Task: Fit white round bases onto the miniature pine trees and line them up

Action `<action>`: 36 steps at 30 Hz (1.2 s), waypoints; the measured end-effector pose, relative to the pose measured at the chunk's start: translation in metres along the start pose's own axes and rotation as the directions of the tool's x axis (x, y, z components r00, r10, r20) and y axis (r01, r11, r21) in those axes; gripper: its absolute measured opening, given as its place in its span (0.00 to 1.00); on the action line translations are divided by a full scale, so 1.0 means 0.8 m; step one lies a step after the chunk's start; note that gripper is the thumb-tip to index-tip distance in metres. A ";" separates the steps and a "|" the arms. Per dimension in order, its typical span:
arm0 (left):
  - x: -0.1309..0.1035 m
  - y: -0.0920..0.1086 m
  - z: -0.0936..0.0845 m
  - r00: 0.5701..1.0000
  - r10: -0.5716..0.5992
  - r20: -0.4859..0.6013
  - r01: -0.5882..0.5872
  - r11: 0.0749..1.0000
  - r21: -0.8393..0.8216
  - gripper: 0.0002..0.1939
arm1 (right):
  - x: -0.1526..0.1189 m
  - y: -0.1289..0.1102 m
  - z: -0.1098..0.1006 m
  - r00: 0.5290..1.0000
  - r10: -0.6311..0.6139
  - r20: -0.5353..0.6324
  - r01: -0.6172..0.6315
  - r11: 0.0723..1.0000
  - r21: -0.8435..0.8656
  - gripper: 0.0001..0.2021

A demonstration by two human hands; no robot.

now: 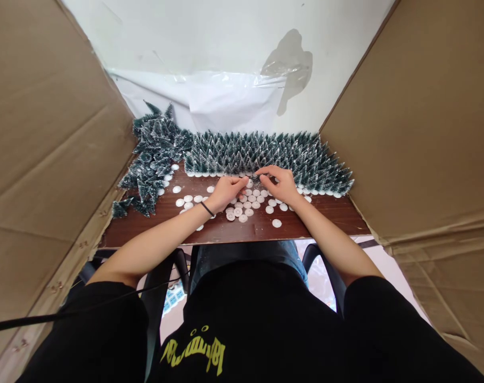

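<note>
My left hand (228, 192), with a black band at the wrist, is closed, its thumb and index finger pinched at a white round base (249, 184). Facing it, my right hand (280, 184) has its thumb and index finger around a small dark green miniature tree (255, 178). The tree and the base meet between my fingertips; how firmly they are joined I cannot tell. Loose white round bases (247, 205) lie on the brown table beneath and around both hands. Behind them stand packed rows of upright frosted miniature trees (253, 151) on white bases.
A heap of loose miniature trees (156, 143) lies at the table's left side. Brown sheet walls (421, 117) close in on both sides, and a white wall (226, 37) rises behind. The brown table's (257, 231) front edge is just before my lap.
</note>
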State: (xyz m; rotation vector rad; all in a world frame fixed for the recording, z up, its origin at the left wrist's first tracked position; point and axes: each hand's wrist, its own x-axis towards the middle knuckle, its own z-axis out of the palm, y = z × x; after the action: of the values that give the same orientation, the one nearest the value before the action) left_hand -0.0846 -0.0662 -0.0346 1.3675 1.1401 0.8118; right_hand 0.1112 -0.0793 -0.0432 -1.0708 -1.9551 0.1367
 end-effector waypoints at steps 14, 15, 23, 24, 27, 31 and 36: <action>0.005 -0.008 0.000 0.994 -0.037 -0.102 0.027 0.994 -0.102 0.20 | -0.001 0.001 0.014 0.955 -0.286 0.080 0.297 0.904 -0.307 0.16; 0.005 -0.008 0.001 0.994 -0.038 -0.104 0.027 0.994 -0.104 0.20 | -0.001 0.001 0.014 0.952 -0.291 0.092 0.306 0.900 -0.312 0.17; 0.003 -0.006 0.001 0.996 -0.052 -0.076 0.037 0.981 -0.191 0.15 | -0.001 -0.001 0.012 0.948 -0.276 0.156 0.313 0.895 -0.318 0.18; 0.003 -0.005 0.001 0.996 -0.055 -0.063 0.040 0.976 -0.215 0.14 | -0.001 0.000 0.012 0.951 -0.264 0.159 0.303 0.897 -0.323 0.18; 0.002 -0.003 0.000 0.999 -0.047 -0.014 0.040 0.955 -0.295 0.12 | 0.000 -0.002 0.011 0.960 -0.224 0.170 0.272 0.891 -0.363 0.18; 0.006 -0.003 -0.003 0.999 -0.017 0.041 0.031 0.923 -0.384 0.12 | 0.000 -0.006 0.013 0.966 -0.173 0.194 0.241 0.876 -0.417 0.16; 0.008 -0.006 -0.006 0.995 0.008 0.101 0.034 0.914 -0.405 0.13 | 0.000 -0.001 0.016 0.977 -0.140 0.162 0.194 0.900 -0.391 0.14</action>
State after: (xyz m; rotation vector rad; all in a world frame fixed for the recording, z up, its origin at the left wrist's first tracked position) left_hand -0.0881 -0.0587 -0.0395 1.0378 0.8408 0.9021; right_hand 0.1012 -0.0762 -0.0506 -1.1692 -2.2445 -0.3162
